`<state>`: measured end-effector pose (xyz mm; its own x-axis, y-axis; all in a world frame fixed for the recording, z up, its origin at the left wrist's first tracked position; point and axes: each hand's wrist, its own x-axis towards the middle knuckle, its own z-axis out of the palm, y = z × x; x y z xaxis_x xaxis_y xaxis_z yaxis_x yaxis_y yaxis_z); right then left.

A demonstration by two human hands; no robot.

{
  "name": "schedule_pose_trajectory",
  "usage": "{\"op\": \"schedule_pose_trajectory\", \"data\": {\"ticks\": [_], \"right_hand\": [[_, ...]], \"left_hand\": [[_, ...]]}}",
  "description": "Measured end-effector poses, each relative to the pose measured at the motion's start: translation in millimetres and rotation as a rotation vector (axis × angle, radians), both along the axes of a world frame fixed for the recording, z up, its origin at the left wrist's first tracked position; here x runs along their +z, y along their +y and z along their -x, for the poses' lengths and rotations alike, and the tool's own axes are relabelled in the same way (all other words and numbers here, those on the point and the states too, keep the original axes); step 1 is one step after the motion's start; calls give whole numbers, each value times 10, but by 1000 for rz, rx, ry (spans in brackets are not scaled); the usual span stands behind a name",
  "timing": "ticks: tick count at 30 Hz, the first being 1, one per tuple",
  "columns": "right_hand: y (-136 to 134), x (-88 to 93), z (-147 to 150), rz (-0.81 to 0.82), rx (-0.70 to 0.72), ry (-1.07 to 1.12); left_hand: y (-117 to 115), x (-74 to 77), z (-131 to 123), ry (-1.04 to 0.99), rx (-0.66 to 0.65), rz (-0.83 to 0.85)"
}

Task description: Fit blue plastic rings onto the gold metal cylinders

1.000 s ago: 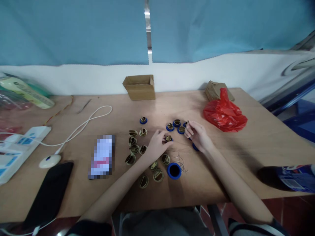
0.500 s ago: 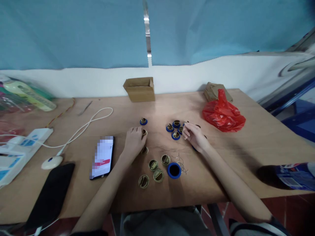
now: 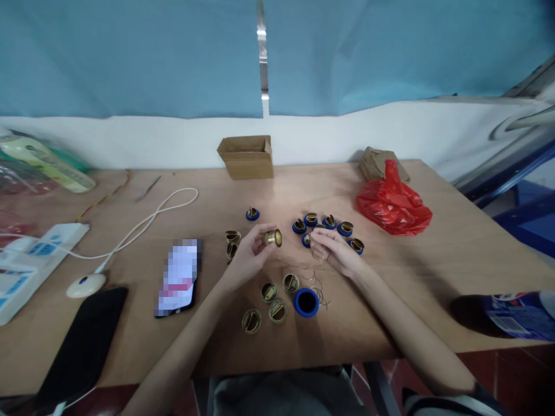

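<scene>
Between its fingertips, my left hand (image 3: 254,249) holds a brass-coloured round part (image 3: 273,237), raised above the table with its open end facing right. My right hand (image 3: 330,249) has its fingers pinched together beside the group of blue-rimmed brass pieces (image 3: 329,222); whatever it holds is too small to make out. Two brass pieces (image 3: 233,236) stand left of my left hand. Several brass rings with crossbars (image 3: 278,311) lie nearer the front edge, beside a blue ring with a dark centre (image 3: 306,301) and thin curved wires (image 3: 321,287). One blue-rimmed piece (image 3: 252,214) sits apart at the back.
An open cardboard box (image 3: 249,164) stands against the wall. A red plastic bag (image 3: 393,205) and a dark bottle (image 3: 498,313) are on the right. On the left lie a lit phone (image 3: 178,277), a black phone (image 3: 82,346), a white cable (image 3: 150,222) and a power strip (image 3: 43,260).
My left hand has lifted the brass part and moved right, towards the middle. My right hand has shifted left and slightly down, uncovering blue-rimmed pieces behind it.
</scene>
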<state>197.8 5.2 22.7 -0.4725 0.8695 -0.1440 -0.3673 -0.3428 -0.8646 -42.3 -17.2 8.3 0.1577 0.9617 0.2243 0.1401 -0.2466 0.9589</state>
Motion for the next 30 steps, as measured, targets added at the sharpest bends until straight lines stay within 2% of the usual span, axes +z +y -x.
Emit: {"op": "schedule_pose_trajectory", "data": {"ticks": [3, 9, 17, 25, 30], "right_hand": [[-46, 7, 38, 83, 74, 104], [-106, -31, 115, 156, 170, 145], [-131, -79, 150, 131, 184, 100], [-136, -46, 136, 95, 221, 73], [-129, -48, 132, 131, 242, 86]], "left_hand": [[-104, -32, -171, -180, -30, 97], [-237, -17, -308, -271, -99, 152], [-282, -40, -333, -247, -93, 71], [-333, -35, -400, -236, -69, -184], [-359, -59, -391, -194, -53, -232]]}}
